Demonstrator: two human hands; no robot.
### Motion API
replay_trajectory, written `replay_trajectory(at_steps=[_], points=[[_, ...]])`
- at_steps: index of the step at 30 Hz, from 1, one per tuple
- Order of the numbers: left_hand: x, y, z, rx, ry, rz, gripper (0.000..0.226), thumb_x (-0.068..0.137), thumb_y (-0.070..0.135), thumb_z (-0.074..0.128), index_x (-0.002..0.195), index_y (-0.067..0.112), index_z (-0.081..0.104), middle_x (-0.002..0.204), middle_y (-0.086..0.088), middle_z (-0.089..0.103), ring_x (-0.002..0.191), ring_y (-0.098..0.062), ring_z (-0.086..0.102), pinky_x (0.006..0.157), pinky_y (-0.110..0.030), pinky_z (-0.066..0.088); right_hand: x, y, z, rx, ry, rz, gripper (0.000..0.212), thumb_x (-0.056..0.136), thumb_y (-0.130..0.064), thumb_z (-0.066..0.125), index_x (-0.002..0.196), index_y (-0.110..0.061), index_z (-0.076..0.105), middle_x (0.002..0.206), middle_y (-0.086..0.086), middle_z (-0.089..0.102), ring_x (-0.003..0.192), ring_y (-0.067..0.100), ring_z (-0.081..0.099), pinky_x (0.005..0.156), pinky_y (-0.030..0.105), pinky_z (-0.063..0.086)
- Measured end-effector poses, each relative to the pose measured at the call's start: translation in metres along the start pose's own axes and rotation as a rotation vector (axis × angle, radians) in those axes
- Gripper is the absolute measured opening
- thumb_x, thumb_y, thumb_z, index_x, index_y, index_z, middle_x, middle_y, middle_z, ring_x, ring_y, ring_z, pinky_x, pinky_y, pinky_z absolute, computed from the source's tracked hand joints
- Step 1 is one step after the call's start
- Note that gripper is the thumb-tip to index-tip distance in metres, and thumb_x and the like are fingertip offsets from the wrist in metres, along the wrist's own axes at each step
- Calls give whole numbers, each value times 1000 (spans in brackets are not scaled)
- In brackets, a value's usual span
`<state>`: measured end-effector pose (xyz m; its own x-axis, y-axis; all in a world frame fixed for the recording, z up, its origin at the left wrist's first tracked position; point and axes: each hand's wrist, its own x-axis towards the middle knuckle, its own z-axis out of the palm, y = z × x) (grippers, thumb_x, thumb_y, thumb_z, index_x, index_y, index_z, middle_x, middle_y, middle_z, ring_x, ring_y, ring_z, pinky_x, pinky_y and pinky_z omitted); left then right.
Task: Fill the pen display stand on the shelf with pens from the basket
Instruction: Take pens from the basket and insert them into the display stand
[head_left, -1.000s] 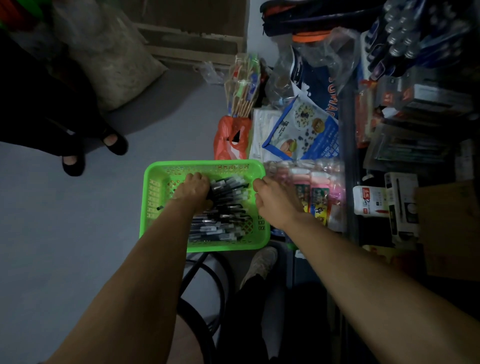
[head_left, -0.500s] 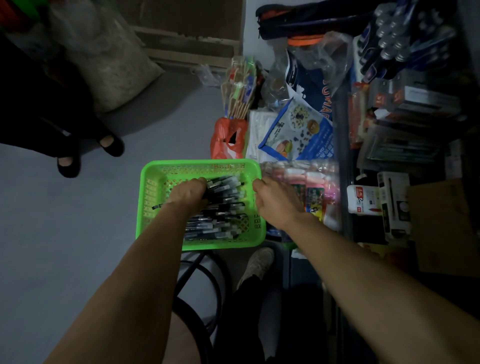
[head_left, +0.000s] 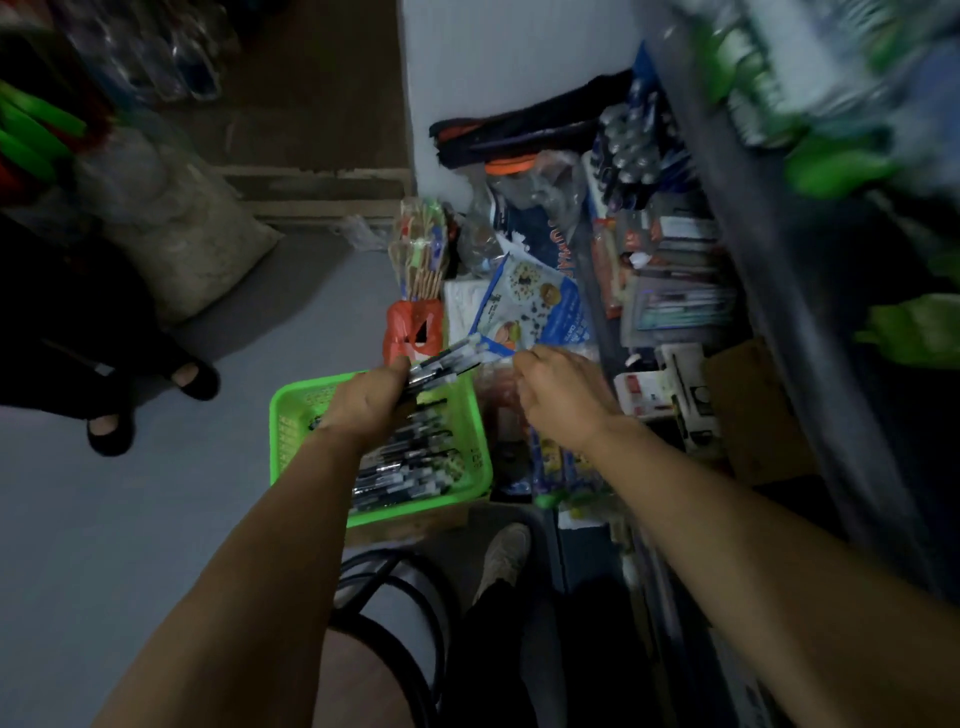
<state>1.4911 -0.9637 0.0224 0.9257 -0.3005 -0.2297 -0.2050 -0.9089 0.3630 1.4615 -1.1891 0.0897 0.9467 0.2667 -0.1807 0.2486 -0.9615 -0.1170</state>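
- my left hand (head_left: 363, 402) is clenched round a bundle of pens (head_left: 447, 361), held above the far rim of the green basket (head_left: 291, 415); the pen tips fan out up and to the right.
- my right hand (head_left: 558, 397) sits just right of the bundle with fingers curled toward the pen tips; i cannot tell whether it pinches one.
- more loose pens (head_left: 405, 467) lie heaped in the basket, partly hidden under my left forearm.
- the basket rests low beside the floor (head_left: 130, 519), just left of the shelf goods.
- beyond the hands: an orange bag (head_left: 413, 325), a blue printed packet (head_left: 535, 306), and a bunch of wooden sticks (head_left: 421, 254) standing behind the bag.
- on the shelf (head_left: 779, 322) to the right: stacked boxes (head_left: 675, 296), a white carton (head_left: 644, 392), and a rack of dark capped pens (head_left: 631, 150) further up; detail there is blurred.
- a second person's black shoes (head_left: 150, 400) stand on the floor at left, well apart from the basket.
- a black cable (head_left: 405, 597) loops on the floor near my shoe (head_left: 504, 556).
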Motion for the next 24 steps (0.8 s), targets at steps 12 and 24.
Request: replay_trajectory(at_steps=[12, 24], points=[[-16, 156, -106, -343, 185, 358, 23, 90, 21, 59, 102, 5, 47, 83, -15, 61, 80, -34, 60, 63, -32, 38, -117, 26, -150, -18, 402, 263, 25, 93, -16, 48, 114, -10, 58, 121, 11, 60, 111, 32, 55, 85, 39, 44], [-67, 342, -136, -449, 86, 811, 25, 92, 24, 57, 98, 2, 46, 69, -22, 54, 63, -32, 52, 58, -39, 39, -293, 65, -233, -108, 650, 547, 12, 86, -18, 48, 90, -12, 57, 94, 11, 61, 87, 36, 59, 67, 41, 48]])
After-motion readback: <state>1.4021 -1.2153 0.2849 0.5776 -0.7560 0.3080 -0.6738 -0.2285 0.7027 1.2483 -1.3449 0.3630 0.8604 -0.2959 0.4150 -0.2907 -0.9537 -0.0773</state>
